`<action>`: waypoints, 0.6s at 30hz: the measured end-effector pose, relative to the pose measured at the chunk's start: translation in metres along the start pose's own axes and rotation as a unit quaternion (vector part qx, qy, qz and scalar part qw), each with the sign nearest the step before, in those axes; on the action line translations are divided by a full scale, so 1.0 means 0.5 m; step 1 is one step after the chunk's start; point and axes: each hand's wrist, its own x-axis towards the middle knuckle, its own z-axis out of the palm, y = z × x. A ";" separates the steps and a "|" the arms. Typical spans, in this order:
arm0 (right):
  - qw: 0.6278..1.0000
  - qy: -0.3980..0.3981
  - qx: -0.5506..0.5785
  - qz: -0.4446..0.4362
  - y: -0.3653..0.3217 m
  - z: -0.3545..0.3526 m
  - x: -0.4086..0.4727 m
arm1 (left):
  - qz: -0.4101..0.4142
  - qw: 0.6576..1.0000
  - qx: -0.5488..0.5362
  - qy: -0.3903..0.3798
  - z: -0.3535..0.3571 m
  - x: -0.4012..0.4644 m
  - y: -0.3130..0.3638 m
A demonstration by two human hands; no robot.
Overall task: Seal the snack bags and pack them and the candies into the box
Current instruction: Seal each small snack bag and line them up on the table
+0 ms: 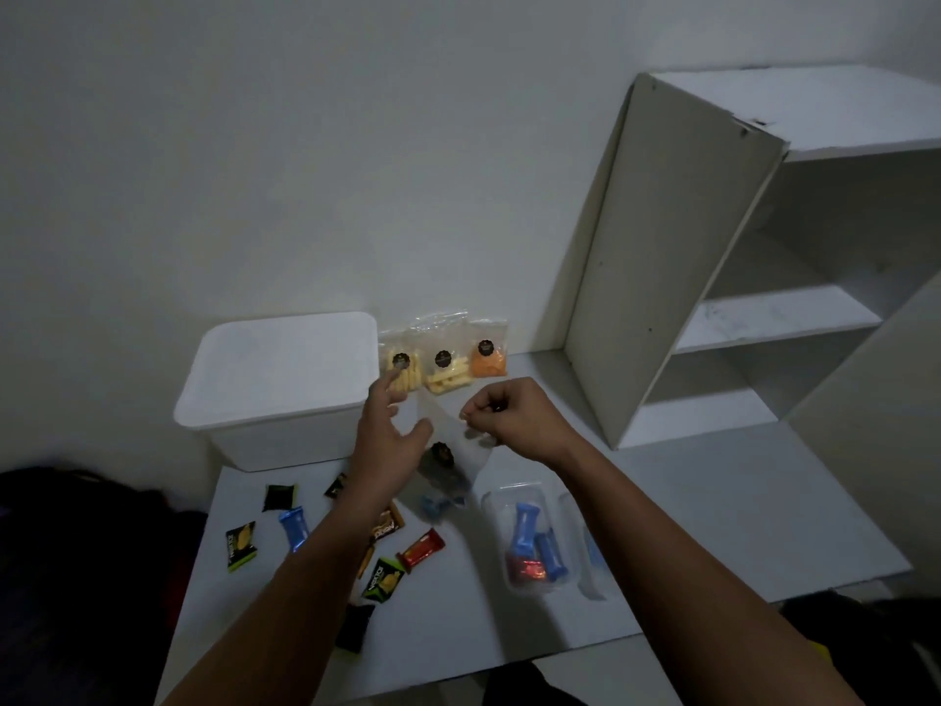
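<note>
My right hand (509, 417) pinches the top edge of a clear snack bag (448, 466) with a dark round sticker, which hangs above the table with blue candies in its bottom. My left hand (389, 430) is beside the bag's left edge, fingers spread, holding nothing. Three snack bags lean on the wall: two with yellow sticks (399, 366) (442, 366) and one with orange snacks (488, 356). A white box (277, 389) with its lid on stands at the left. Wrapped candies lie loose on the table: black (279, 496), blue (294, 527), red (420, 547), green-black (383, 580).
A clear plastic tray (529, 540) holds blue and red candies, with another clear piece (590, 547) to its right. A white open shelf unit (738, 257) stands at the right on the white table (687, 527). Dark fabric (86, 552) lies left of the table.
</note>
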 end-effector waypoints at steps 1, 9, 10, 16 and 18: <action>1.000 -0.007 0.014 0.004 0.006 -0.017 0.006 | -0.002 1.000 0.009 -0.019 0.012 0.015 -0.008; 0.984 0.048 0.155 0.079 0.136 -0.130 0.091 | -0.093 0.990 -0.081 -0.070 0.178 0.132 -0.055; 0.986 0.055 0.131 0.085 0.170 -0.134 0.103 | -0.124 0.985 -0.101 -0.063 0.204 0.146 -0.061; 0.984 0.095 0.006 0.154 0.391 -0.131 0.216 | -0.208 0.969 -0.127 -0.042 0.364 0.277 -0.092; 0.977 0.119 -0.001 0.175 0.433 -0.149 0.282 | -0.204 0.973 -0.099 -0.050 0.411 0.333 -0.098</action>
